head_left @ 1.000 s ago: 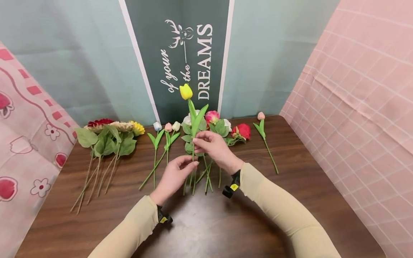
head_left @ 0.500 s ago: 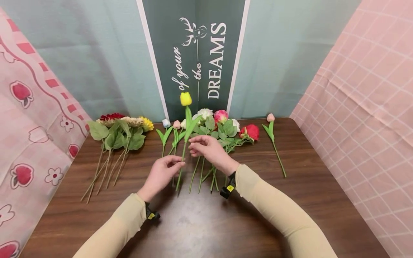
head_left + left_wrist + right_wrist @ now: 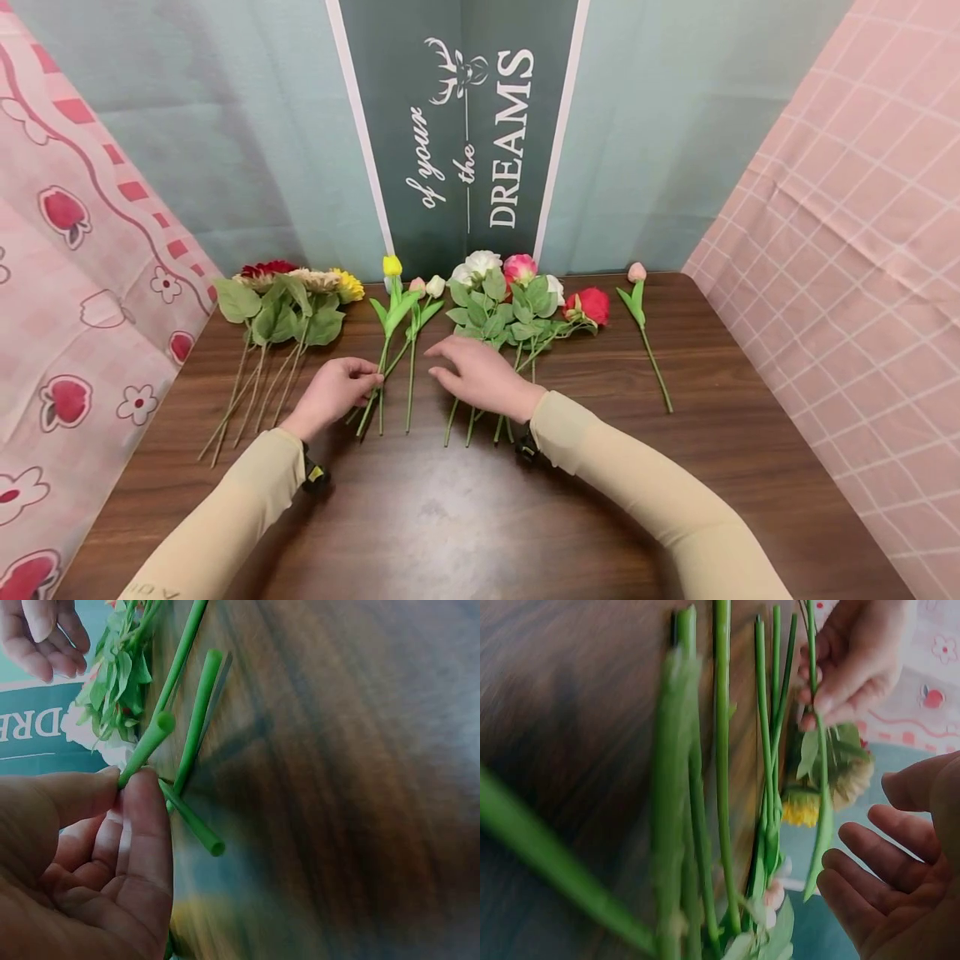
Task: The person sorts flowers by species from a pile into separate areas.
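Observation:
A yellow tulip (image 3: 392, 266) is pinched by its green stem between the thumb and forefinger of my left hand (image 3: 337, 393); the left wrist view shows the stem end (image 3: 154, 735) sticking out past the fingertips. The flower lies over or just above a small group of tulips, with a pink tulip (image 3: 417, 286) and a white tulip (image 3: 435, 287) beside it. A pale blue one is mostly hidden behind the yellow head. My right hand (image 3: 483, 377) holds nothing, fingers loosely extended, over the stems of the roses (image 3: 517, 312).
A bunch of leafy flowers (image 3: 281, 312) with red, cream and yellow heads lies at the left on the wooden table (image 3: 465, 525). One pink tulip (image 3: 637, 273) lies apart at the right. Curtains stand behind and at both sides.
My left hand has carried the yellow tulip leftward and down, from above the roses to the tulip group. My right hand has let go of its stem and stayed near the roses.

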Tool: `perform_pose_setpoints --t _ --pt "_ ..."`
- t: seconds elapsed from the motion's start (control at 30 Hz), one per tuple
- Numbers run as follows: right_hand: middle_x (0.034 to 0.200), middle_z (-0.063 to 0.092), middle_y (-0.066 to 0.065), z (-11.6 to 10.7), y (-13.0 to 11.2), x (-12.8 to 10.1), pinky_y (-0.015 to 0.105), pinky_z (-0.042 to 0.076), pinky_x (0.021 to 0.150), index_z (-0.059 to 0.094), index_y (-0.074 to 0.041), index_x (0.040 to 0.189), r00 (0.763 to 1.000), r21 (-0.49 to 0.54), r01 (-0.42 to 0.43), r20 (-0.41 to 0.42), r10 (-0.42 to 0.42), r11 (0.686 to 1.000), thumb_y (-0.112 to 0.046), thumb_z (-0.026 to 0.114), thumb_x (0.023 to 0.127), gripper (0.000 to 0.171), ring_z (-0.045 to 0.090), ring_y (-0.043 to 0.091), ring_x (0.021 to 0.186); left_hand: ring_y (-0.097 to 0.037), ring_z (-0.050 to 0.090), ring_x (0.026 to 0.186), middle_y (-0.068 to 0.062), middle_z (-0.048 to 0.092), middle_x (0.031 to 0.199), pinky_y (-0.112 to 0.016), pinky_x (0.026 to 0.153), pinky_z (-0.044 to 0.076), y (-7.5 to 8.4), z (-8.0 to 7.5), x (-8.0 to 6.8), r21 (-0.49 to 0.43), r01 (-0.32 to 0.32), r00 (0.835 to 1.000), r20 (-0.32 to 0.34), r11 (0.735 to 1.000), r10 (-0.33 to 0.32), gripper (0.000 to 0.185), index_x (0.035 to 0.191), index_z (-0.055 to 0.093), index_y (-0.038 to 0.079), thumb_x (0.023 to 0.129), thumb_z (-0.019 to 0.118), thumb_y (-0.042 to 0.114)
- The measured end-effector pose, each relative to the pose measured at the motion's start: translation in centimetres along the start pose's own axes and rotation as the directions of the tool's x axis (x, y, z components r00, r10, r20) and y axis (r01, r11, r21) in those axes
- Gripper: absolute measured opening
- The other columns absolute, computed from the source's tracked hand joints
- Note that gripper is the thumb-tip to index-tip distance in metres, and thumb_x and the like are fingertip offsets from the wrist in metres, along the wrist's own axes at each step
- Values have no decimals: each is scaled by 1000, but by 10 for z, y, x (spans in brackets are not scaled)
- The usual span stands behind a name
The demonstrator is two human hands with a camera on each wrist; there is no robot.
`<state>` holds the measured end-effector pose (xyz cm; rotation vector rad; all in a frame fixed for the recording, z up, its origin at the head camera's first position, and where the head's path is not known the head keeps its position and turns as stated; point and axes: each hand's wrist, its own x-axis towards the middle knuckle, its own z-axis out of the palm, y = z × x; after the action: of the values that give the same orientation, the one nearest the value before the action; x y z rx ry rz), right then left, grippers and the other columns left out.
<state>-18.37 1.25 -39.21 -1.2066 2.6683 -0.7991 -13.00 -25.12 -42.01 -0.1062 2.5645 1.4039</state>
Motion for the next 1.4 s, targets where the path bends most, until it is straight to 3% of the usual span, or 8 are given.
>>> perform_pose_setpoints --t 0.3,0.8,0.9,1.0,1.1,1.2,1.27,1.4 --pt "126 67 1 5 -2 -3 36 50 100 67 -11 130 999 -32 -6 38 7 999 -29 61 104 32 62 17 119 -19 71 79 -16 74 102 -36 72 61 5 8 14 -35 36 999 28 999 -35 24 115 72 -7 101 65 12" --pt "128 67 1 -3 14 -15 37 50 101 68 -12 130 997 -5 -68 41 68 998 -29 60 105 32 61 18 120 -26 73 85 -19 73 106 -38 75 62 11 11 7 -26 4 999 36 1000 -3 32 125 65 -9 100 66 10" --pt "124 69 1 -10 25 -20 37 50 100 71 -12 126 997 -8 -81 -10 80 997 -26 61 104 29 63 18 117 -27 72 89 -17 71 109 -39 75 61 14 11 3 24 -44 999 4 999 44 34 128 64 -6 100 65 13" --pt "117 71 1 -25 42 -26 38 52 96 74 -12 120 989 -19 -128 -76 126 992 -24 63 102 24 65 18 109 -28 68 97 -14 68 115 -42 80 58 24 16 1 133 -155 986 -40 979 162 38 132 64 -1 100 67 19" --pt "112 71 2 -46 65 -36 41 54 92 75 -11 116 968 -13 -205 -150 201 979 -22 63 101 22 66 19 103 -29 64 108 -12 64 125 -46 89 54 41 26 1 270 -292 948 -44 917 315 43 138 63 5 100 68 25" --pt "112 71 6 -73 95 -49 44 54 88 74 -9 115 932 4 -294 -222 287 956 -21 62 101 22 66 21 99 -32 58 123 -11 59 137 -50 102 48 62 39 1 382 -431 889 23 818 458 49 144 58 9 101 66 30" --pt "111 71 8 -91 116 -59 46 53 84 74 -7 114 900 8 -356 -265 346 934 -21 59 101 24 65 23 95 -32 52 132 -11 56 144 -51 110 41 77 49 3 452 -527 830 93 720 550 53 148 54 9 101 65 32" --pt "111 72 12 -123 156 -80 49 50 80 73 -6 118 828 19 -495 -295 478 869 -25 54 104 30 64 28 88 -32 46 138 -12 52 149 -49 116 36 106 72 9 518 -684 691 234 514 684 58 151 51 10 101 67 34"
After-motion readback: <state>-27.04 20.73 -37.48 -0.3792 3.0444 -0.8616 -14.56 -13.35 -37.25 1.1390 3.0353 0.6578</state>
